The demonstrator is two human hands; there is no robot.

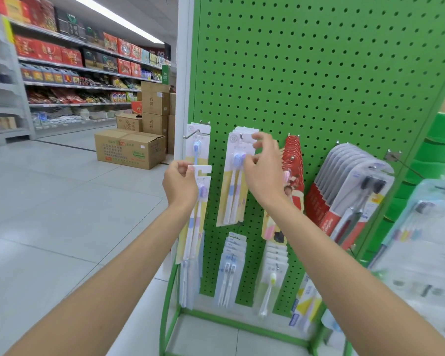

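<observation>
**A toothbrush pack held ready while the hook is prepared**

A toothbrush pack (201,206) is pinched at its white hang tab by the left hand (180,183), fingers curled round the card's top edge. It is held upright and off the display, just left of the green pegboard (319,73) and below the single pack (197,150) on the leftmost hook. The tab is gripped rather than the body, so the slot is kept free and facing the board, ready to be slid onto a peg.

The hung packs (231,196) of the same kind are taken up by the right hand (263,170). The front card is pinched between thumb and fingers near the brush heads, while one finger is raised to the card's top edge beside the hook (241,136). Judging from this grip, the row is being steadied or squared so that room is left at the hook's tip — whether a card is being lifted off cannot be told.

Further right, red packs (293,155) and grey packs (357,191) are hung on hooks of their own, kept apart by type. More toothbrush cards are hung in the lower row. Cardboard boxes (129,150) are stacked on the floor of the aisle to the left, well apart from the work.

The next move is judged to need care — the slot must be lined up with the hook's tip.
</observation>
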